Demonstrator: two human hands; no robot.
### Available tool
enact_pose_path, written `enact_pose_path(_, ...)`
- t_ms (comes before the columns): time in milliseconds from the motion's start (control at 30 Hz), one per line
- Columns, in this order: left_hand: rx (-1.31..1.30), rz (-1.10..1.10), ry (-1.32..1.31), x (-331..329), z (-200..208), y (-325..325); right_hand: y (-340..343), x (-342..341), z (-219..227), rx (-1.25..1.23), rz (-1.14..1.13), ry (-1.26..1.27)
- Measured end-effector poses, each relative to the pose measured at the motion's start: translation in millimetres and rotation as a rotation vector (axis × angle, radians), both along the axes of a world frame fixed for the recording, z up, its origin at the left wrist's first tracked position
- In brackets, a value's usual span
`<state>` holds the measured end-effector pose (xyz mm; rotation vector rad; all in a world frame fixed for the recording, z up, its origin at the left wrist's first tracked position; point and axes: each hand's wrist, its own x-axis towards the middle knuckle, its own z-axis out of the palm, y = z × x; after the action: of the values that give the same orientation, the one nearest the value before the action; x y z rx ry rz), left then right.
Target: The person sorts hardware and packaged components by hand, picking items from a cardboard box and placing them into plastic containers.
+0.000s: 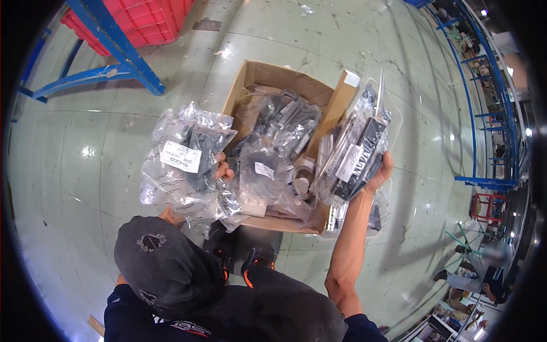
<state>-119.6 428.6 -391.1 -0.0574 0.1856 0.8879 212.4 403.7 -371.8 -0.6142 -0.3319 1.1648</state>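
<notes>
My left hand (224, 170) is closed on a clear plastic bag (182, 157) with dark parts inside and a white label. Most of that hand is hidden under the bag; only fingertips curl over its right edge. To the right, my right hand (379, 178) grips a clear bag of long black parts (362, 162), also with a white label. Between my hands stands an open cardboard box (235, 91). Inside it lie several clear bags of dark parts (290, 122) and a roll of tape (302, 181).
A clear plastic tray (392, 196) sits right of the box, partly under the right-hand bag. At the upper left are a blue metal frame (117, 43) and a red crate (148, 20). Blue shelving (476, 85) lines the right side. Another person (490, 273) is far right.
</notes>
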Motion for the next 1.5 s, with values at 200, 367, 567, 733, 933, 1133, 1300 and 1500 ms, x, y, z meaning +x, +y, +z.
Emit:
enact_pose_path(200,0.014,-0.046,-0.108,18,5,-7,-34,26,64,-0.104,0.037,-0.030)
enact_pose_path(367,-0.040,-0.088,-0.268,40,-2,-33,-74,70,116,-0.168,-0.013,-0.239)
enact_pose_path(567,-0.083,-0.125,-0.359,52,-8,-57,-135,142,151,-0.439,-0.162,-0.593)
enact_pose_path(733,-0.087,-0.141,-0.371,39,-16,-58,-162,158,156,-0.510,-0.170,-0.642)
enact_pose_path(933,-0.072,-0.112,-0.367,22,-27,-57,-194,151,112,-0.558,-0.339,-0.595)
enact_pose_path(1133,-0.054,-0.112,-0.348,3,-39,-55,-178,76,50,-0.497,-0.199,-0.319)
enact_pose_path(1300,-0.043,-0.123,-0.340,-8,-45,-51,-184,70,-15,-0.425,-0.101,-0.202)
enact_pose_path(1500,-0.034,-0.124,-0.339,-27,-55,-43,-223,110,-75,-0.543,-0.006,-0.228)
